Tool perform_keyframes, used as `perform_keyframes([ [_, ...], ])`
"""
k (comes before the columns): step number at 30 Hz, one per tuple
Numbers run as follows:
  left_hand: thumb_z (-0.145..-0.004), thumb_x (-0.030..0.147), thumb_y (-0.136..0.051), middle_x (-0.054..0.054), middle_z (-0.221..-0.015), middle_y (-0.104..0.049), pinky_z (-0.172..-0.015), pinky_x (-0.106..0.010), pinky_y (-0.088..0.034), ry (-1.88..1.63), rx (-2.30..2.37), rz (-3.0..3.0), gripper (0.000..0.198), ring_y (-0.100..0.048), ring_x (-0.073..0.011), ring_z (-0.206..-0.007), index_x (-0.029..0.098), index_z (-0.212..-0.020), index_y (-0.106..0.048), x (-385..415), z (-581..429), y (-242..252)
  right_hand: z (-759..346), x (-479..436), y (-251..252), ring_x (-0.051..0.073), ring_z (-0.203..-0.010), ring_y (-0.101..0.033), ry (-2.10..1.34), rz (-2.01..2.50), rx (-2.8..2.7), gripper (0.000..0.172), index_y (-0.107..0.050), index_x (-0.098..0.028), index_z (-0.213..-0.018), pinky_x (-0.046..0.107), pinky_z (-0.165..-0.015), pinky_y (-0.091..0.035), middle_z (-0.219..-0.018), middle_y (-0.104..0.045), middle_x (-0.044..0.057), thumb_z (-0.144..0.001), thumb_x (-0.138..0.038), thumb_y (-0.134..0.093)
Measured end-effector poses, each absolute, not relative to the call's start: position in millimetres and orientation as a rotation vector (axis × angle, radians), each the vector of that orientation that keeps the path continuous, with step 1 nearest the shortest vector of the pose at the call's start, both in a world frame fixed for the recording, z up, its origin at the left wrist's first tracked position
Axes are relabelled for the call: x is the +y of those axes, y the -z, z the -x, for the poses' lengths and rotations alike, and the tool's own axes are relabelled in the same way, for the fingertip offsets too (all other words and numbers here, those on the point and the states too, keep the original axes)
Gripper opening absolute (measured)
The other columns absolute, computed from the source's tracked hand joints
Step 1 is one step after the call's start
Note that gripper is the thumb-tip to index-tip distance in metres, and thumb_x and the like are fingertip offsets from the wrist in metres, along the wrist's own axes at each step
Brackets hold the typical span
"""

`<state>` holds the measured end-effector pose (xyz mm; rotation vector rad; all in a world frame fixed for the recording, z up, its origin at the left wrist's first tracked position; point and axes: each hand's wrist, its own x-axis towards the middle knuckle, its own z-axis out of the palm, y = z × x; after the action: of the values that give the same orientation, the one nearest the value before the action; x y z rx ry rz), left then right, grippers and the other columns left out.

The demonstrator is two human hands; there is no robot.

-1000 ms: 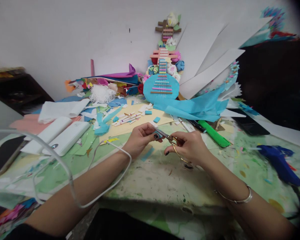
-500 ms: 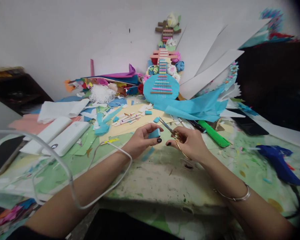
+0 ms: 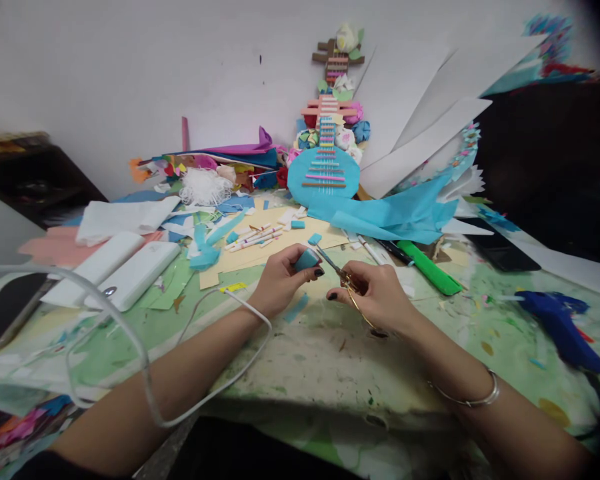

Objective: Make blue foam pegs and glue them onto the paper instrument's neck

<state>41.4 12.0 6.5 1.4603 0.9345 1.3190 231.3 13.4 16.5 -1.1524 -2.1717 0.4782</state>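
My left hand [image 3: 284, 280] is closed on a small blue paper piece [image 3: 307, 259], pinched between thumb and fingers above the paint-stained table [image 3: 330, 360]. My right hand [image 3: 375, 293] grips gold-handled scissors [image 3: 343, 277], whose blades point up-left toward the blue piece and almost touch it. A blue paper strip [image 3: 295, 308] lies on the table just below my left hand. A white cable [image 3: 200, 393] loops over my left forearm.
Behind my hands lie a cream sheet [image 3: 260, 247] with paper sticks and blue scraps, blue tissue paper [image 3: 395, 213], a paper guitar model [image 3: 324, 167] and a green cutter [image 3: 427, 267]. Two white power banks [image 3: 125, 270] and a phone [image 3: 7, 310] sit left; a blue glue gun [image 3: 560, 323] right.
The scissors left the blue piece, swung up and away, then came back toward it. My left hand turned the blue piece and lifted it slightly.
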Motion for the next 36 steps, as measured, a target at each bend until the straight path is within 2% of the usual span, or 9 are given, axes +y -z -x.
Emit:
perform_keyframes([
  [3,-0.068,0.017,-0.068,-0.001,-0.067,-0.06,-0.058,-0.023,-0.044,-1.298,0.963,-1.473,0.01,-0.056,-0.0107,-0.061,0.014,-0.074,-0.06,11.5,-41.8,-6.9,-230.7,11.8,-16.8,0.008,-0.05,-0.032,-0.526,1.134,-2.19,0.045,-0.055,-0.016,-0.062,0.023,-0.049,-0.023,-0.05,-0.043,-0.005,-0.07,-0.06,-0.065],
  [11,-0.071,0.015,-0.063,0.001,-0.063,-0.057,-0.055,-0.021,-0.042,-1.291,0.925,-1.574,0.004,-0.052,-0.009,-0.058,0.013,-0.071,-0.059,10.5,-41.3,-12.6,-232.3,13.9,-17.8,0.008,-0.05,-0.033,-0.608,1.102,-2.189,0.048,-0.059,-0.015,-0.063,0.023,-0.048,-0.024,-0.049,-0.043,-0.005,-0.068,-0.063,-0.064],
  [19,-0.072,0.022,-0.066,0.001,-0.066,-0.054,-0.058,-0.022,-0.041,-1.328,0.907,-1.637,0.011,-0.048,-0.0096,-0.061,0.014,-0.073,-0.059,12.1,-39.3,-10.9,-234.0,14.1,-19.4,0.008,-0.05,-0.033,-0.575,1.095,-2.177,0.048,-0.059,-0.015,-0.062,0.022,-0.048,-0.024,-0.049,-0.043,-0.004,-0.069,-0.062,-0.065],
  [36,-0.074,0.022,-0.064,-0.001,-0.07,-0.055,-0.06,-0.023,-0.04,-1.327,1.006,-1.747,0.009,-0.048,-0.0115,-0.065,0.014,-0.075,-0.06,12.2,-38.9,-7.6,-233.6,13.7,-16.0,0.008,-0.048,-0.036,-0.454,1.117,-2.161,0.052,-0.065,-0.015,-0.069,0.023,-0.049,-0.025,-0.049,-0.048,-0.003,-0.07,-0.066,-0.06],
])
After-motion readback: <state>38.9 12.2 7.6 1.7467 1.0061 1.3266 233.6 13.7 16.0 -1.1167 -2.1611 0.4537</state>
